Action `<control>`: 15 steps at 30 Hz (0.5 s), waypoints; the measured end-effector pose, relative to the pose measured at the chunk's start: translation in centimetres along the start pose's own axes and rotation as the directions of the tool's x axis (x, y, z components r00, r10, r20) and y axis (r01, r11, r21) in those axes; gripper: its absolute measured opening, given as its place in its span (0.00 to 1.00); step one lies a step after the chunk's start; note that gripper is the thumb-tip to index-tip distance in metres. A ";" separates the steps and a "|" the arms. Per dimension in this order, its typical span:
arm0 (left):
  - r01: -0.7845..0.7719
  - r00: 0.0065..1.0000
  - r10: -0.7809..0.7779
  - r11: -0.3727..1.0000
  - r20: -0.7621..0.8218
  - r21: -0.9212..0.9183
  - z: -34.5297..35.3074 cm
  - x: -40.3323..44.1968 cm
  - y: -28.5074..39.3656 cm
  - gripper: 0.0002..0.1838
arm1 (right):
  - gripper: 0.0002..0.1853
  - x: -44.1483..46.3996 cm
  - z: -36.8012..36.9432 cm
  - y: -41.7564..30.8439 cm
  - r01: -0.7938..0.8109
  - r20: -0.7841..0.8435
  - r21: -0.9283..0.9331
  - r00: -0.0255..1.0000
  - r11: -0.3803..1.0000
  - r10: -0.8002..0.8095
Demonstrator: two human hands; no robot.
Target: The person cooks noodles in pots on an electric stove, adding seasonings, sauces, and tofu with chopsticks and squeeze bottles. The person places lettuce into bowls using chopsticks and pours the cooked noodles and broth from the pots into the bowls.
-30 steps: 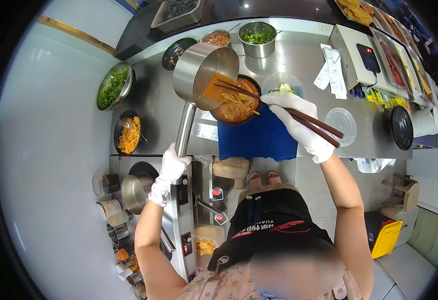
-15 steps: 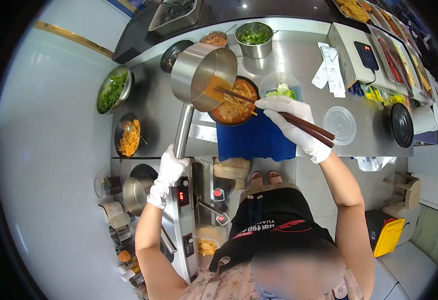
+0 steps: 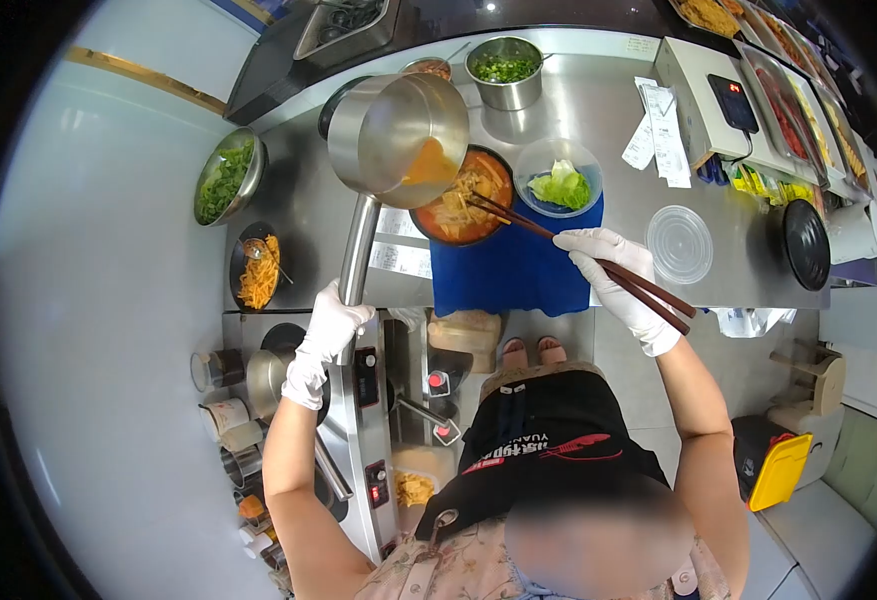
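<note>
My gloved left hand (image 3: 333,325) is wrapped round the long handle of a steel saucepan (image 3: 368,150). The pan is tilted over a black bowl (image 3: 461,242), with a little orange broth left inside its lower side. Noodles in red-orange soup (image 3: 468,205) fill the bowl, whose far left edge the pan hides. Between the fingers of my gloved right hand (image 3: 613,270) is a pair of dark brown chopsticks (image 3: 548,235), their tips at the noodles. Close by, a clear plastic bowl (image 3: 590,165) with lettuce (image 3: 561,187) stands on the blue cloth (image 3: 508,275).
Steel pots of chopped greens (image 3: 506,90) and leafy greens (image 3: 223,185) stand along the counter. A dish of orange shreds (image 3: 256,270) is at the left. Right of the cloth lies a clear lid (image 3: 679,245), with paper receipts (image 3: 663,130) behind. Burners with another pan (image 3: 266,385) are below left.
The saucepan has shifted slightly left and up, with less broth showing in it. My right hand and the chopsticks have drawn back right and down, uncovering the lettuce bowl.
</note>
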State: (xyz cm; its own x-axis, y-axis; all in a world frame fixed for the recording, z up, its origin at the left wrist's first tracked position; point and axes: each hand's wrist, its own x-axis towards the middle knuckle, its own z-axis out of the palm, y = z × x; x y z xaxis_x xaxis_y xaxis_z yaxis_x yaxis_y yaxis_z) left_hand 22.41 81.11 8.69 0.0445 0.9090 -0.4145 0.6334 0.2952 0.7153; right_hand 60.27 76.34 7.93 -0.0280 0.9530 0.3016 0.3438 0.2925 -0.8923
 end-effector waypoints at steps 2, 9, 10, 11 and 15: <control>0.025 1.000 -0.025 1.000 0.012 -0.018 0.0 -0.4 1.0 0.15 | 0.10 -0.2 -0.3 -0.4 0.014 -0.019 -0.034 1.000 0.999 -0.014; 0.128 0.987 -0.111 0.979 0.112 -0.160 -0.3 -1.4 2.9 0.15 | 0.12 -1.4 -1.1 -1.2 0.062 -0.041 -0.055 0.997 0.997 -0.065; 0.158 0.980 -0.117 0.951 0.162 -0.265 -0.4 -1.5 2.9 0.15 | 0.12 -1.5 -1.1 -1.1 0.063 -0.042 -0.053 0.997 0.997 -0.065; 0.191 0.970 -0.119 0.911 0.211 -0.364 -0.6 -1.7 2.9 0.15 | 0.11 -1.6 -1.2 -1.0 0.078 -0.038 -0.046 0.996 0.996 -0.079; 0.238 0.954 -0.104 0.831 0.280 -0.503 -0.7 -2.4 3.1 0.16 | 0.11 -1.8 -1.4 -0.7 0.080 -0.021 -0.050 0.997 0.996 -0.081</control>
State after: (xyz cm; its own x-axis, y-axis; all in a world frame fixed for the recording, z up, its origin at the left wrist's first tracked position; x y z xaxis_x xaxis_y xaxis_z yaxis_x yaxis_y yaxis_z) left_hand 23.72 80.07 12.35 0.1925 0.7545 -0.6274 0.1480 0.6097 0.7787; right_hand 61.39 74.30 8.43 -0.0362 0.9245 0.3795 0.3867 0.3631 -0.8477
